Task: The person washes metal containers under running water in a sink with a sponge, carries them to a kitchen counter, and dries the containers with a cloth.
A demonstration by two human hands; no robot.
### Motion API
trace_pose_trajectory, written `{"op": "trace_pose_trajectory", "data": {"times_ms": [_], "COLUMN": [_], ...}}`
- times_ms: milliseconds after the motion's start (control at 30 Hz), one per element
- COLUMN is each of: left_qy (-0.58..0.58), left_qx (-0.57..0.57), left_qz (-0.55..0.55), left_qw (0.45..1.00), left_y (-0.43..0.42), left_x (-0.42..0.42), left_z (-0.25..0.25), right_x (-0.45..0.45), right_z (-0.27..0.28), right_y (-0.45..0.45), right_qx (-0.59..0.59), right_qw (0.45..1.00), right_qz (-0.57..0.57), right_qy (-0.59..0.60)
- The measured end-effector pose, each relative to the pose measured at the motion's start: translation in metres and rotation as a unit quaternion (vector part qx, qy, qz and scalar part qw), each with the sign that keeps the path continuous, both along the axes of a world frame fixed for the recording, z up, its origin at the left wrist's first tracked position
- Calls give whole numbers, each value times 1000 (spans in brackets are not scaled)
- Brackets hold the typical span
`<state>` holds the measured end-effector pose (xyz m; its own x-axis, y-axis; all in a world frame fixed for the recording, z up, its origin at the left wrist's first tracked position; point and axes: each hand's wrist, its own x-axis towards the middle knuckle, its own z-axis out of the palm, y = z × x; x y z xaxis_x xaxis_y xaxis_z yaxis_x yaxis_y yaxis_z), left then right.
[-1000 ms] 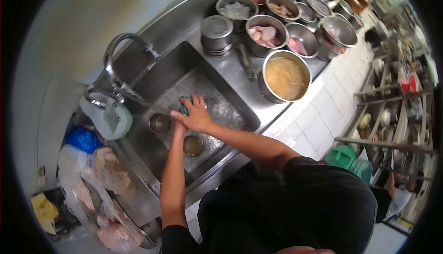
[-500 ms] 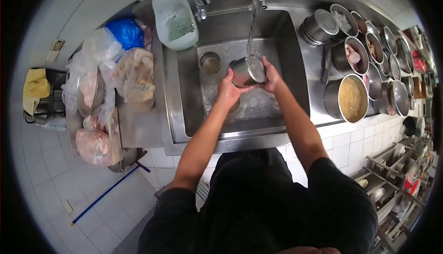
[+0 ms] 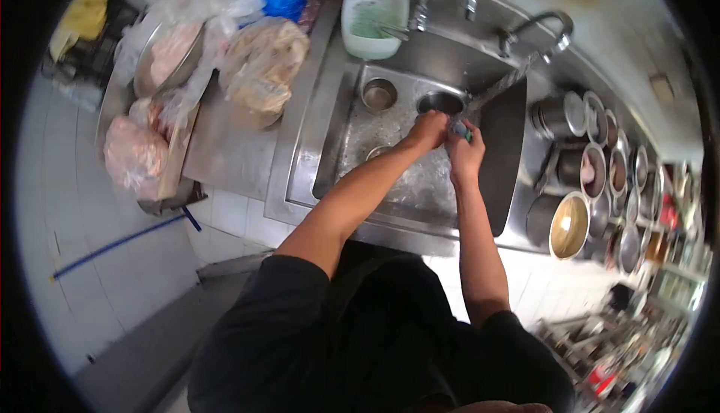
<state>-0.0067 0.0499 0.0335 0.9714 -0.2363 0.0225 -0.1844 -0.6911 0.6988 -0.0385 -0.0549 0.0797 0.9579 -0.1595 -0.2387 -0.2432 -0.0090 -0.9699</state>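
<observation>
1. Now the left hand [image 3: 429, 130] is clenched at the near rim of a metal pot [image 3: 441, 103], grasping it; the fingertips are hidden.
2. The right hand [image 3: 468, 152], just beside it, is curled around a small green-and-grey scrubber [image 3: 460, 131], partly covered by the fingers.
3. The pot is inside the sink [image 3: 501, 162], toward the back, its opening facing up.
4. Water [image 3: 501, 85] runs from the right-hand tap [image 3: 559, 27] down beside the pot.
5. Left of it sits a small metal bowl [image 3: 379, 95]; another container is mostly hidden by the left forearm.
6. A whitish tub [image 3: 369, 48] stands at the sink's back left corner.
</observation>
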Motion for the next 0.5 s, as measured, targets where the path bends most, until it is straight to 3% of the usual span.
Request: {"op": "trace_pose_trajectory", "data": {"times_ms": [67,167,233,300,367,467,500], "left_qy": [-47,-92,-64,-57,0,-12,-26], "left_qx": [70,-118,-58,-59,-37,-110,-141], "left_qz": [-12,52,67,32,-22,33,44], "left_qw": [996,987,994,996,999,993,989], "left_y": [0,-7,-11,-4,7,11,11], "left_x": [12,-3,-22,-32,-46,-73,-81], "left_z": [-39,-47,-21,-19,7,15,13], "right_x": [-5,3,28,69,116,181,182], "right_z": [52,106,129,132,127,86,81], "right_y": [8,49,89,132,172,217,220], "right_qx": [-211,-249,-237,-307,-433,-569,-575], "right_qw": [968,898,856,812,777,672,679], "right_qz": [107,173,207,226,298,390,381], "right_qy": [-77,-320,-411,-442,-347,-270,-252]}}
